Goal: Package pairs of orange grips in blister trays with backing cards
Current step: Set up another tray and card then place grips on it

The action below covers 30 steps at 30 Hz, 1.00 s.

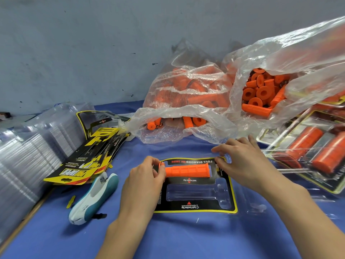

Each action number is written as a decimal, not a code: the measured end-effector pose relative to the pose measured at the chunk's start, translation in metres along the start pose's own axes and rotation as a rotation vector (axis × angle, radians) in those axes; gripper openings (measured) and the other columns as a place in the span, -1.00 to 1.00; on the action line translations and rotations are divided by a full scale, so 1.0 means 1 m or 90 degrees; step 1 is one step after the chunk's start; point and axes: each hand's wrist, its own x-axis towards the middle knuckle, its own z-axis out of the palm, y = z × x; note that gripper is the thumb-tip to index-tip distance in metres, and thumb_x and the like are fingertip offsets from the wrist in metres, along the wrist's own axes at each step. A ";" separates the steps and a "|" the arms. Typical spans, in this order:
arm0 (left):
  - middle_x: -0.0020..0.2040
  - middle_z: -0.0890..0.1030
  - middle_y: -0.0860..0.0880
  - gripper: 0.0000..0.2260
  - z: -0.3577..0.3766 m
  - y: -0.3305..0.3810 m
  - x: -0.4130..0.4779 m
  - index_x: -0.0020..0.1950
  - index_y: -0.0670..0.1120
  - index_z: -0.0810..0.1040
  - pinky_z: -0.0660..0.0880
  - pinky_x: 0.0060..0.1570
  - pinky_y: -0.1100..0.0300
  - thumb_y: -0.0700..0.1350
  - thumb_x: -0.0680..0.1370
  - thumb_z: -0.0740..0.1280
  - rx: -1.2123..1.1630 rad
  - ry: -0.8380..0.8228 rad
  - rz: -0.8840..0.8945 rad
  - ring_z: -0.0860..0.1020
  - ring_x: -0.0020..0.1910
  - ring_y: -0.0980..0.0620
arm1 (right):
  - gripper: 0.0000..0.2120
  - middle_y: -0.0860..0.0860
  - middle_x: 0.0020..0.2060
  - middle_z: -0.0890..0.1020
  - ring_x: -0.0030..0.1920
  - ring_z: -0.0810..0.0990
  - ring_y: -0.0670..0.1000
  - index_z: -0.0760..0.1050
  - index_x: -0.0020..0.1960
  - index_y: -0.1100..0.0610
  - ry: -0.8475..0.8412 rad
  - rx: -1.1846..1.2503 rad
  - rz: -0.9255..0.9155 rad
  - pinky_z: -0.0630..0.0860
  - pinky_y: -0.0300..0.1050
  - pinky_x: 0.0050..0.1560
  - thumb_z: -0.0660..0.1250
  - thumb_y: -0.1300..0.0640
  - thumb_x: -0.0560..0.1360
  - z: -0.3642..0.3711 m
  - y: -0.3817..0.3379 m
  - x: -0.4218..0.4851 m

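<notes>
A clear blister tray over a black and yellow backing card [196, 209] lies on the blue cloth in front of me. One orange grip [187, 170] sits in the tray's upper cavity. The lower cavity [197, 193] holds nothing. My left hand [147, 176] pinches the grip's flanged left end with thumb and fingers. My right hand [240, 156] rests at the tray's upper right corner, its fingertips curled on the edge by the grip's right end.
Two clear plastic bags of loose orange grips [188, 96] [261, 92] stand behind. Packed trays [309, 146] lie at the right. A pile of backing cards [87, 163] and stacks of empty blister trays [28, 152] lie left. A white and teal stapler [93, 197] lies beside my left hand.
</notes>
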 end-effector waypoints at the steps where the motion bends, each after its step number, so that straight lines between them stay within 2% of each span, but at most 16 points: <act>1: -0.22 0.55 0.15 -0.89 0.000 0.002 -0.001 -0.01 0.10 0.51 0.36 -0.25 0.11 0.11 0.59 0.28 0.008 0.005 0.012 0.55 -0.13 0.05 | -0.68 -0.13 0.13 0.55 0.29 0.38 0.05 0.47 0.33 -0.17 0.002 0.001 0.000 -0.05 0.13 0.51 0.16 -0.10 0.61 0.000 0.000 0.000; 3: -0.05 0.50 0.15 -0.86 -0.002 0.007 -0.002 0.11 0.14 0.51 0.33 -0.20 0.15 0.10 0.59 0.25 0.043 0.028 0.061 0.51 -0.03 0.05 | -0.68 -0.13 0.12 0.55 0.28 0.38 0.05 0.47 0.32 -0.17 0.002 -0.001 0.000 -0.03 0.14 0.51 0.16 -0.10 0.61 0.000 0.000 0.001; 5: 0.03 0.47 0.12 -0.81 -0.002 0.015 -0.005 0.18 0.14 0.54 0.39 -0.11 0.14 0.08 0.59 0.25 0.066 0.035 0.156 0.45 0.04 0.05 | -0.69 -0.13 0.12 0.55 0.27 0.39 0.05 0.48 0.32 -0.17 0.003 -0.005 -0.001 -0.01 0.13 0.50 0.16 -0.10 0.61 0.000 0.001 0.000; 8: 0.08 0.52 0.11 -0.79 0.003 0.031 -0.013 0.20 0.11 0.57 0.42 0.07 0.10 0.04 0.62 0.22 0.068 -0.011 0.294 0.45 0.07 0.04 | -0.69 -0.12 0.11 0.55 0.25 0.40 0.05 0.49 0.32 -0.17 0.007 -0.007 -0.001 0.01 0.13 0.49 0.17 -0.10 0.60 0.000 0.000 -0.001; 12: 0.15 0.53 0.12 -0.63 0.013 0.044 -0.021 0.26 0.12 0.56 0.42 0.14 0.07 0.13 0.62 0.04 0.102 -0.093 0.379 0.47 0.14 0.05 | -0.69 -0.12 0.10 0.55 0.26 0.40 0.05 0.49 0.31 -0.16 0.009 -0.010 0.002 -0.01 0.12 0.50 0.19 -0.10 0.60 0.000 -0.001 -0.001; 14: 0.17 0.52 0.12 -0.58 0.014 0.045 -0.022 0.29 0.12 0.55 0.42 0.15 0.06 0.15 0.62 -0.01 0.117 -0.124 0.394 0.47 0.16 0.05 | -0.70 -0.12 0.09 0.55 0.25 0.40 0.05 0.50 0.30 -0.16 0.011 -0.010 0.002 -0.02 0.12 0.50 0.19 -0.09 0.60 0.000 -0.001 -0.001; 21: 0.16 0.50 0.13 -0.56 0.017 0.044 -0.020 0.25 0.13 0.57 0.40 0.15 0.06 0.18 0.62 -0.04 0.115 -0.132 0.383 0.46 0.16 0.07 | -0.70 -0.13 0.10 0.55 0.25 0.40 0.05 0.49 0.30 -0.16 -0.001 -0.009 -0.001 -0.01 0.13 0.50 0.17 -0.10 0.60 0.001 -0.001 -0.001; 26: 0.18 0.45 0.16 -0.57 0.017 0.043 -0.017 0.30 0.16 0.50 0.36 0.20 0.14 0.21 0.62 -0.06 0.084 -0.142 0.376 0.42 0.18 0.13 | -0.68 -0.10 0.21 0.54 0.29 0.41 0.05 0.46 0.33 -0.16 -0.034 -0.005 0.004 0.14 0.08 0.46 0.10 -0.10 0.63 -0.002 -0.002 0.002; 30: 0.19 0.47 0.14 -0.63 0.016 0.052 -0.014 0.32 0.15 0.48 0.40 0.18 0.11 0.17 0.63 0.03 0.023 -0.106 0.402 0.43 0.17 0.11 | -0.65 -0.06 0.26 0.54 0.28 0.43 0.07 0.46 0.35 -0.11 -0.043 0.010 0.008 0.19 0.05 0.42 0.08 -0.11 0.64 -0.008 -0.003 0.003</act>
